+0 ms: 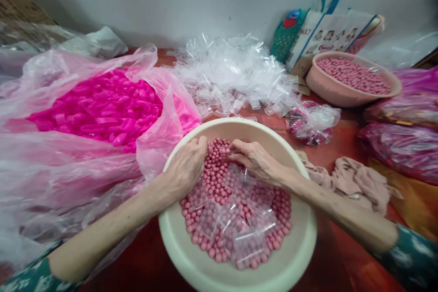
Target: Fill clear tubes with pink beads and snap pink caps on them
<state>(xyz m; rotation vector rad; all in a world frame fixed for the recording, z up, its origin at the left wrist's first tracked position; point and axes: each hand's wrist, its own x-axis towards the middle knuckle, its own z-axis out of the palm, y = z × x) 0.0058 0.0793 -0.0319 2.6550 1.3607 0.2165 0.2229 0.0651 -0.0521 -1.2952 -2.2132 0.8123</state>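
A cream basin (305,237) in front of me holds many round pink beads (219,164). Several small clear plastic cases (251,244) lie scattered on top of the beads. My left hand (190,162) is inside the basin's left side, fingers curled down at the beads; its fingertips are mostly hidden. Opposite it, my right hand (255,159) reaches over the beads with thumb and fingers pinched around what looks like a clear plastic case, partly covered by the fingers. The two hands are a short gap apart.
Left of the basin, a large plastic bag (153,64) is open on bright pink plastic pieces (112,109). Clear cases are heaped (236,73) behind. At right stand another bead-filled basin (338,93), a tied bag (311,121), a cloth (359,182) and wrapped bundles (404,146).
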